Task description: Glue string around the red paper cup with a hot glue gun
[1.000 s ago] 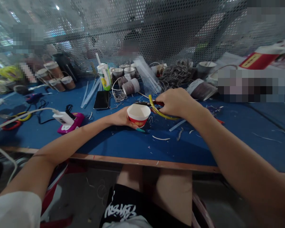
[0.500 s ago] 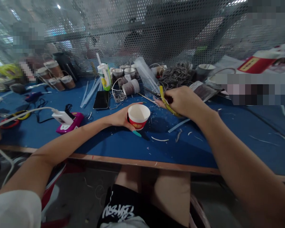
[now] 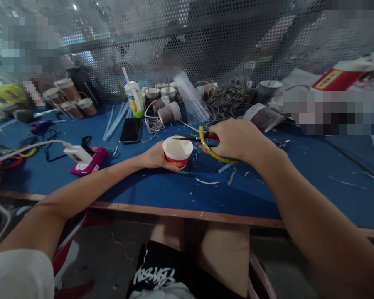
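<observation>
My left hand (image 3: 157, 157) is wrapped round a red and white paper cup (image 3: 177, 160), thumb in front. The cup stands upright with its mouth up, at the middle of the blue table. In my right hand (image 3: 233, 139) is a pair of scissors (image 3: 193, 137) with a yellow and red handle. Their dark blades point left and lie across the cup's mouth; whether they touch the rim I cannot tell. Some of the right fingers are hidden behind the handle.
Behind the cup are a phone (image 3: 130, 130), a drink carton with a straw (image 3: 134, 99), a cord-wrapped cup (image 3: 170, 113) and tangled grey cord (image 3: 229, 99). A purple power strip (image 3: 89, 162) with a charger lies left. Scraps litter the blue table (image 3: 162, 193).
My right hand has brought the scissors left and nearer, so the blades now reach over the cup. The left hand still holds the cup.
</observation>
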Motion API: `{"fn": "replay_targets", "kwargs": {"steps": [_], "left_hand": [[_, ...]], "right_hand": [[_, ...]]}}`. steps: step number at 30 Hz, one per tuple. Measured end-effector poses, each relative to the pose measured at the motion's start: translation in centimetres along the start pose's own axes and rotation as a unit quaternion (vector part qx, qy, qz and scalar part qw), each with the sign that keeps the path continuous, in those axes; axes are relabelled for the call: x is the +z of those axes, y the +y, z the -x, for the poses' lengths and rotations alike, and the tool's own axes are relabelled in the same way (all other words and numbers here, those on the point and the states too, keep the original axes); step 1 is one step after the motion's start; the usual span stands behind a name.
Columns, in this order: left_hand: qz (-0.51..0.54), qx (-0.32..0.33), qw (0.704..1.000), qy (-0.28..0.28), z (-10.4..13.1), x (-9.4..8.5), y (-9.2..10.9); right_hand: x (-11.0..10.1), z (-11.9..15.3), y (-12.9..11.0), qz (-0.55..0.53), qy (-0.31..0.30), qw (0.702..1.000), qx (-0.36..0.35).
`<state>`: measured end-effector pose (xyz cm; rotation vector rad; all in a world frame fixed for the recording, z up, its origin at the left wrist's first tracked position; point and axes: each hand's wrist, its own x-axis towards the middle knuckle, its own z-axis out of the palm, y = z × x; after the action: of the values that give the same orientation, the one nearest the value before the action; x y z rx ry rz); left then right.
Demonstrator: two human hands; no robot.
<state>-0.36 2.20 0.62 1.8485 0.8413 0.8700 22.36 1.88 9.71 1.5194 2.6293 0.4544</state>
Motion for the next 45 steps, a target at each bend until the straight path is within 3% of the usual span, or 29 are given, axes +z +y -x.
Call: {"fn": "replay_targets", "kwargs": {"steps": [22, 31, 45], "left_hand": [[0.008, -0.018, 0.999, -0.03, 0.0, -0.3, 0.2], [0.008, -0.009, 0.999, -0.041, -0.1, -0.4, 0.0], [-0.001, -0.021, 0.999, -0.046, 0.1, -0.6, -0.2]], "right_hand": [[-0.1, -0.7, 0.0, 0.013, -0.041, 0.998, -0.048], [0.3, -0.7, -0.2, 0.032, -0.007, 0.998, -0.049], [0.8, -0.9, -0.2, -0.015, -0.005, 0.999, -0.033]]}}
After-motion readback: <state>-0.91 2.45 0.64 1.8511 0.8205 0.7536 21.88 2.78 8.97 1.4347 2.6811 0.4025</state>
